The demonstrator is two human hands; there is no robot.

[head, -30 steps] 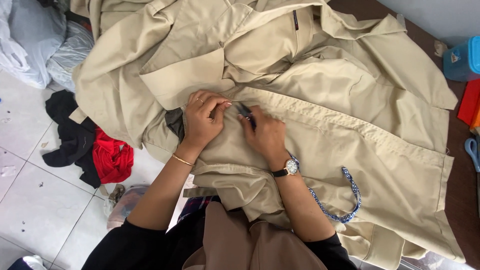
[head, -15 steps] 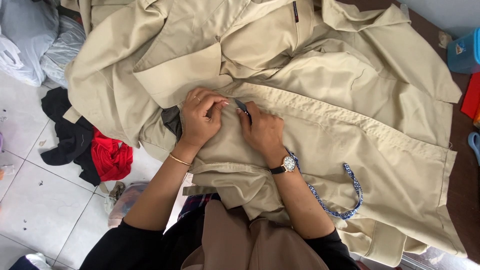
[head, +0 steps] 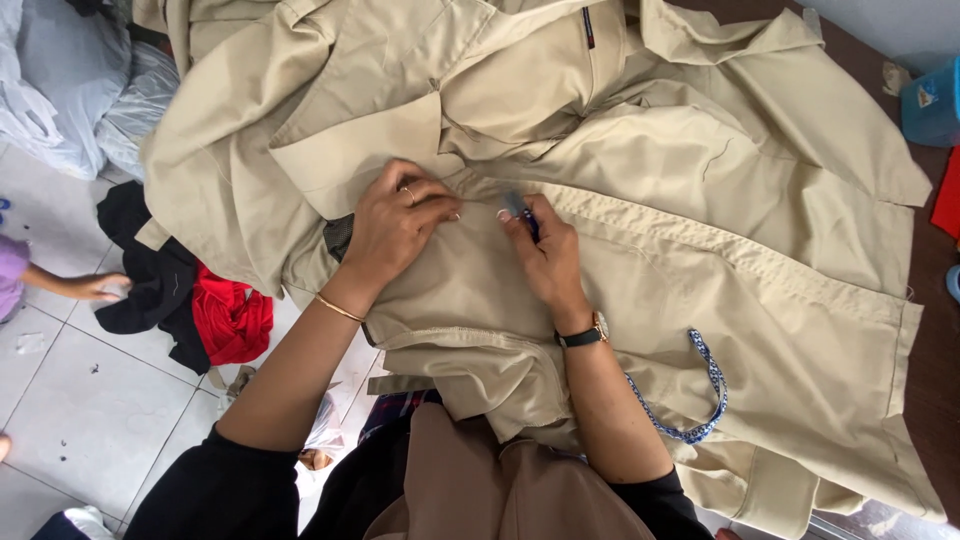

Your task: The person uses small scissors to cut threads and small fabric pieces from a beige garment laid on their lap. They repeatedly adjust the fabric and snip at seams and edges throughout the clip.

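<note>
— Dark wooden counter (head: 935, 330) under everything, pale tiled floor (head: 90, 420) off to my left with a heap of black and red cloth (head: 200, 300) on it. What's spread out in front of you?

— Mostly the beige garment (head: 700, 230), a big loose spread of it covering nearly the whole counter and hanging over the near edge onto my lap. I'd judge it soft and floppy, fairly light, nothing fragile, and it bunches wherever it's pushed.

— Where would you take hold of it?

— Along the stitched seam (head: 700, 245), I reckon; the doubled cloth there looks firmer and less likely to slide than the open panels.

— And your hands?

— My left hand (head: 395, 230) is curled, fingertips pinching a fold of the fabric just beside the seam. My right hand (head: 545, 260) is closed on a small dark-blue tool (head: 522, 212), its tip close to the cloth near my left fingers. I can't make out what kind of tool it is.

— Anything else?

— A blue patterned cord (head: 700, 400) lies on the cloth by my right forearm.
</note>
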